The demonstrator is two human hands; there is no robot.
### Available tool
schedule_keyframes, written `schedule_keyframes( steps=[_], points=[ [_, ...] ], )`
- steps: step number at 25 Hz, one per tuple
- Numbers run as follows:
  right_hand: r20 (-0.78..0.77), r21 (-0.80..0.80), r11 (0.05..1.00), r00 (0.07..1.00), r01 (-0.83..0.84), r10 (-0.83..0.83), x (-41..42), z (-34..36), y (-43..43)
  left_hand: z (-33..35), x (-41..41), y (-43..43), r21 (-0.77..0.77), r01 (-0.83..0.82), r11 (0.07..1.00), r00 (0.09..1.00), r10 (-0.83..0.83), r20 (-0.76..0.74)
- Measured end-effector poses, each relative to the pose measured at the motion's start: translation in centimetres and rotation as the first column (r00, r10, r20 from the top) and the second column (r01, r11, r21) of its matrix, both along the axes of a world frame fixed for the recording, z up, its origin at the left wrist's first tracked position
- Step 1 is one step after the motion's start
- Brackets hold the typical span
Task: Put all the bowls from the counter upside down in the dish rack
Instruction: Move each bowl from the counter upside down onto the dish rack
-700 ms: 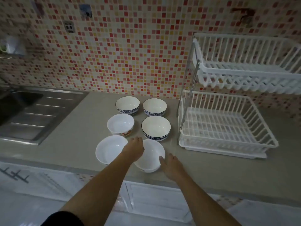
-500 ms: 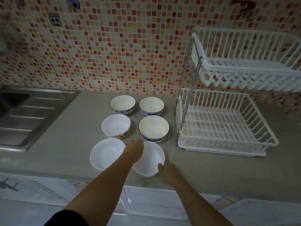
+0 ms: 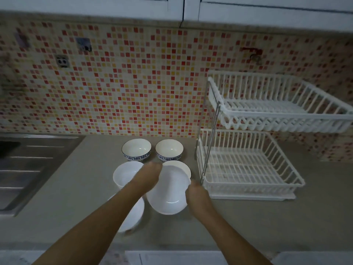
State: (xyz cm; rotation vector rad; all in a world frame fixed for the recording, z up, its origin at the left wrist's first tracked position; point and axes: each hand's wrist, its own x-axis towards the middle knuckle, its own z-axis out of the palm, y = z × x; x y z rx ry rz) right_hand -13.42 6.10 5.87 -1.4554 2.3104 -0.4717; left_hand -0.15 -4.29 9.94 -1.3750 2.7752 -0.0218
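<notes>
A plain white bowl (image 3: pixel 168 192) is lifted off the counter and tilted, held between my left hand (image 3: pixel 150 174) on its left rim and my right hand (image 3: pixel 195 190) on its right rim. Behind it a blue-rimmed bowl (image 3: pixel 183 166) shows only its far edge. Two blue-patterned bowls (image 3: pixel 136 149) (image 3: pixel 169 149) stand upright at the back. A white bowl (image 3: pixel 125 174) and another white bowl (image 3: pixel 133 215) sit partly under my left forearm. The white two-tier dish rack (image 3: pixel 248 169) stands to the right with nothing in it.
A steel sink with a ribbed drainboard (image 3: pixel 28 169) lies at the left. The mosaic tile wall (image 3: pixel 124 88) runs along the back, with white cabinets above. The grey counter (image 3: pixel 248 226) reaches to its front edge near me.
Both hands have closed on the nearest white bowl and raised it off the counter, tilting it. The camera has tipped upward, showing the cabinets.
</notes>
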Motion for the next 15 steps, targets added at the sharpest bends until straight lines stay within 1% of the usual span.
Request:
schedule_keyframes(
  steps=[1,2,3,4,5,6,7,8,9,11,13,15],
  points=[
    [-0.064,-0.097,0.995,0.998,-0.016,0.01,0.0,2.2,-0.3,2.4,0.3,-0.1,-0.059,-0.004,0.998,0.999,0.002,-0.041],
    [-0.093,-0.208,0.977,0.995,-0.04,0.021,-0.1,4.3,-0.4,4.8,0.6,-0.1,-0.092,-0.028,0.995,0.993,0.017,-0.114],
    [-0.079,-0.318,0.946,0.996,-0.063,0.04,-0.2,6.4,-0.2,6.9,0.9,0.1,-0.103,-0.055,0.993,0.974,0.031,-0.225],
    [-0.058,-0.423,0.903,0.997,-0.075,0.055,-0.4,8.7,0.0,9.1,1.1,0.4,-0.124,-0.076,0.989,0.932,0.027,-0.36],
    [-0.052,-0.502,0.861,0.996,-0.083,0.066,-0.6,11.0,0.1,11.0,1.2,0.8,-0.17,-0.09,0.981,0.86,-0.01,-0.509],
    [-0.062,-0.56,0.824,0.996,-0.088,0.064,-1.0,13.2,0.2,12.6,1.1,1.3,-0.244,-0.1,0.965,0.754,-0.087,-0.651],
    [-0.081,-0.605,0.791,0.995,-0.091,0.053,-1.5,15.3,0.2,13.9,0.8,1.6,-0.331,-0.1,0.938,0.633,-0.197,-0.749],
    [-0.1,-0.644,0.759,0.994,-0.093,0.037,-2.1,17.3,0.2,15.1,0.3,1.8,-0.398,-0.099,0.912,0.529,-0.291,-0.797],
    [-0.122,-0.677,0.73,0.992,-0.094,0.015,-2.8,19.2,0.2,16.3,-0.3,1.9,-0.449,-0.091,0.889,0.449,-0.366,-0.815],
    [-0.175,-0.721,0.685,0.984,-0.107,-0.03,-4.3,22.1,0.7,18.0,-1.5,1.6,-0.498,-0.058,0.866,0.387,-0.44,-0.81],
    [-0.227,-0.746,0.654,0.971,-0.122,-0.077,-6.6,24.2,1.5,19.7,-3.2,1.3,-0.474,0.019,0.88,0.314,-0.455,-0.833],
    [-0.34,-0.774,0.594,0.935,-0.218,-0.101,-9.6,25.5,1.9,21.5,-5.0,1.4,-0.37,0.199,0.908,0.23,-0.41,-0.883]
  ],
)
